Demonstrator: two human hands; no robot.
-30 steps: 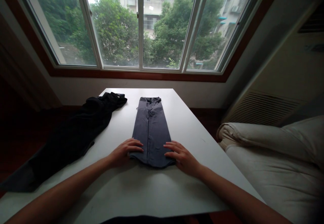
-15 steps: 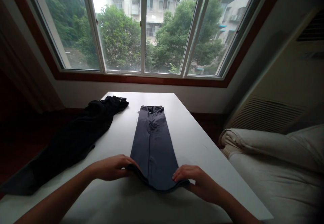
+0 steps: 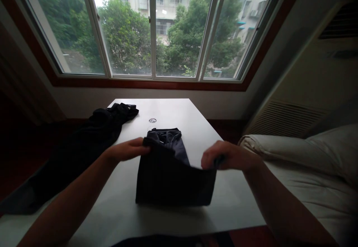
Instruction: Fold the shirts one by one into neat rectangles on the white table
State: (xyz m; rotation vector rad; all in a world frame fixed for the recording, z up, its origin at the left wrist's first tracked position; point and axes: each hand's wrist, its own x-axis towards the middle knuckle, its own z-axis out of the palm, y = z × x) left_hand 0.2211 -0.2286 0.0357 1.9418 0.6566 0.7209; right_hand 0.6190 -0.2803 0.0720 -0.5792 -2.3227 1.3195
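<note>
Dark grey trousers (image 3: 175,181) lie lengthwise on the white table (image 3: 165,111), their near end lifted and folded up over the middle part. My left hand (image 3: 130,149) pinches the raised edge at its left corner. At the right corner, my right hand (image 3: 220,155) is closed on the same edge and slightly blurred. Beyond the raised flap the waistband with its drawstring area shows flat on the table. The part of the trousers behind the flap is hidden.
A heap of black clothing (image 3: 84,139) runs along the table's left side and hangs over its edge. Right of the table is a pale cushioned seat (image 3: 302,172). A window (image 3: 153,77) is behind the far end. A small round mark (image 3: 152,120) shows on the tabletop.
Both hands have risen and moved away from the near side, bringing the trousers' near end up and over. The waistband sits slightly nearer, and the round mark now shows beyond it.
</note>
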